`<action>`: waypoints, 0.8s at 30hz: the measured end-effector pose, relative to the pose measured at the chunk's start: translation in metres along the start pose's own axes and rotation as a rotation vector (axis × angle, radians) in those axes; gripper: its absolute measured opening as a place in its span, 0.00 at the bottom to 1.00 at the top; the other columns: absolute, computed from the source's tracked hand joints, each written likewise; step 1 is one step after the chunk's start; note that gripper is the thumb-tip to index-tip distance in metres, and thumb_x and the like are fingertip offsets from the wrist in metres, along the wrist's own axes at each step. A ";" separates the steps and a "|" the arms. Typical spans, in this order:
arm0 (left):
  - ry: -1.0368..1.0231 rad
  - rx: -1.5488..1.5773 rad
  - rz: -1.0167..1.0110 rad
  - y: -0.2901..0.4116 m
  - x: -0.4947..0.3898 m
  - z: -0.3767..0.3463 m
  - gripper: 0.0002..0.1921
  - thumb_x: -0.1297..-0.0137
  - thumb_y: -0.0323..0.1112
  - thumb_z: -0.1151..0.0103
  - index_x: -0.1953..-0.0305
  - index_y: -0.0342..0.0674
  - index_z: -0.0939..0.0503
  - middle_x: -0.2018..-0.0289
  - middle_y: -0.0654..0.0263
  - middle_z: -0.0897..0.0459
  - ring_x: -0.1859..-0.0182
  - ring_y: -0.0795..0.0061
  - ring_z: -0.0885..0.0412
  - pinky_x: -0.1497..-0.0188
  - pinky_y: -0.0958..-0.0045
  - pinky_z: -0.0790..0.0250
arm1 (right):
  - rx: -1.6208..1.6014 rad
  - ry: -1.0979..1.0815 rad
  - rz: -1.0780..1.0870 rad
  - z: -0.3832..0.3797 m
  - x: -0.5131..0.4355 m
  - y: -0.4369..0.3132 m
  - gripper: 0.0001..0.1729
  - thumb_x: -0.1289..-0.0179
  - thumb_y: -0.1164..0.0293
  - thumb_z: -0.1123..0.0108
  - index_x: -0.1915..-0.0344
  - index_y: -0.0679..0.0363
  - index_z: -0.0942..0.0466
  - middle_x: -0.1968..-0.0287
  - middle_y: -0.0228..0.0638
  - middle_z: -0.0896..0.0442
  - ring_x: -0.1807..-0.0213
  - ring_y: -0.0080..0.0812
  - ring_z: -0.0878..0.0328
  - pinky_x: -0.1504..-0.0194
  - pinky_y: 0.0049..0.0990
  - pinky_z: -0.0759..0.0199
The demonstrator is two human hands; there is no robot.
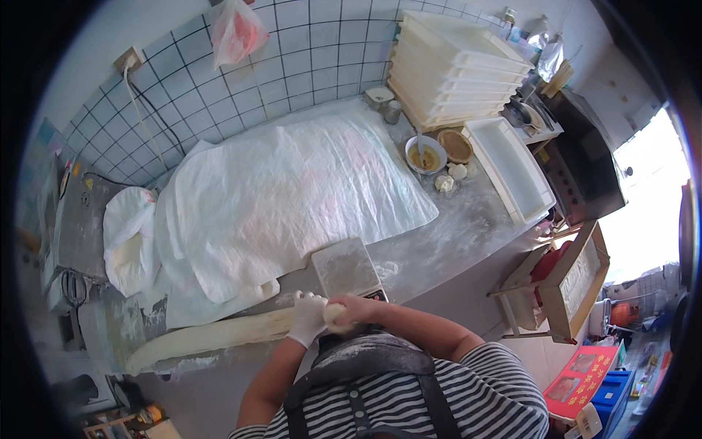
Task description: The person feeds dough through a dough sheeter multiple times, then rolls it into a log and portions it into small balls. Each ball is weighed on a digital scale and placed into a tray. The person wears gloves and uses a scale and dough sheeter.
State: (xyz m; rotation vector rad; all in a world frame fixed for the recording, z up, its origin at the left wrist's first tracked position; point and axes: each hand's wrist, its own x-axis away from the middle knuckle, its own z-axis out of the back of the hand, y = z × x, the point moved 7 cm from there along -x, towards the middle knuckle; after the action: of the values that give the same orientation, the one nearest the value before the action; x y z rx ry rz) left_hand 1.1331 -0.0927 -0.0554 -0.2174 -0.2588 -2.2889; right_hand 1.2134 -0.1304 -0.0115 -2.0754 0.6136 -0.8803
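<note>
A long rope of pale dough (219,336) lies along the table's near edge, reaching left from my hands. My left hand (307,318), in a white glove, is closed around the rope's right end. My bare right hand (354,308) holds a lump of dough (335,317) right beside the glove. Just beyond my hands sits a flour-dusted digital scale (346,268) with its display near my right wrist. A large white plastic sheet (296,192) covers much of the table; what lies beneath it is hidden.
At the back right stand stacked white trays (455,71), a bowl with yellowish filling (425,155), a brown bowl (455,146), several dough pieces (445,183) and a white tray (513,167). A white sack (129,241) and a metal machine (90,230) are at the left.
</note>
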 end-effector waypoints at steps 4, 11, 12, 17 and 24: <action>-0.006 0.257 0.061 -0.010 0.006 -0.001 0.31 0.55 0.54 0.32 0.51 0.44 0.25 0.59 0.62 0.21 0.53 0.61 0.23 0.44 0.51 0.41 | 0.408 0.276 0.094 0.038 0.013 -0.028 0.30 0.51 0.66 0.30 0.46 0.62 0.26 0.52 0.38 0.20 0.53 0.27 0.24 0.51 0.27 0.28; 0.179 0.231 0.087 -0.026 0.051 -0.001 0.45 0.60 0.55 0.28 0.42 0.39 0.35 0.45 0.57 0.29 0.40 0.57 0.34 0.36 0.47 0.51 | 0.229 0.772 0.141 0.114 0.032 -0.012 0.11 0.36 0.70 0.40 0.57 0.63 0.20 0.65 0.28 0.17 0.64 0.24 0.23 0.62 0.25 0.28; 0.163 0.203 0.098 -0.028 0.053 -0.006 0.43 0.59 0.53 0.28 0.42 0.39 0.34 0.46 0.57 0.28 0.41 0.56 0.33 0.35 0.49 0.49 | 0.385 0.865 0.199 0.106 0.032 -0.011 0.10 0.37 0.71 0.41 0.58 0.64 0.20 0.69 0.30 0.19 0.66 0.28 0.23 0.64 0.27 0.29; 0.287 0.449 -0.005 -0.040 0.054 -0.011 0.33 0.57 0.43 0.28 0.48 0.40 0.29 0.52 0.58 0.23 0.47 0.55 0.28 0.40 0.55 0.41 | 1.098 0.427 0.475 0.006 -0.020 0.009 0.24 0.46 0.67 0.36 0.49 0.59 0.28 0.56 0.43 0.24 0.53 0.45 0.25 0.52 0.37 0.29; 0.314 0.569 0.014 -0.038 0.063 -0.012 0.39 0.59 0.40 0.28 0.43 0.42 0.33 0.50 0.58 0.25 0.46 0.55 0.29 0.38 0.53 0.42 | 1.169 0.316 0.293 -0.011 -0.049 0.038 0.24 0.48 0.63 0.35 0.53 0.60 0.31 0.56 0.42 0.25 0.54 0.47 0.24 0.52 0.41 0.28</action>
State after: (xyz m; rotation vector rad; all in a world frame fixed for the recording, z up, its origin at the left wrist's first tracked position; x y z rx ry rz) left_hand 1.0623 -0.1161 -0.0558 0.4247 -0.7179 -2.0985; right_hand 1.1694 -0.1248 -0.0557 -0.7888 0.3822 -1.0406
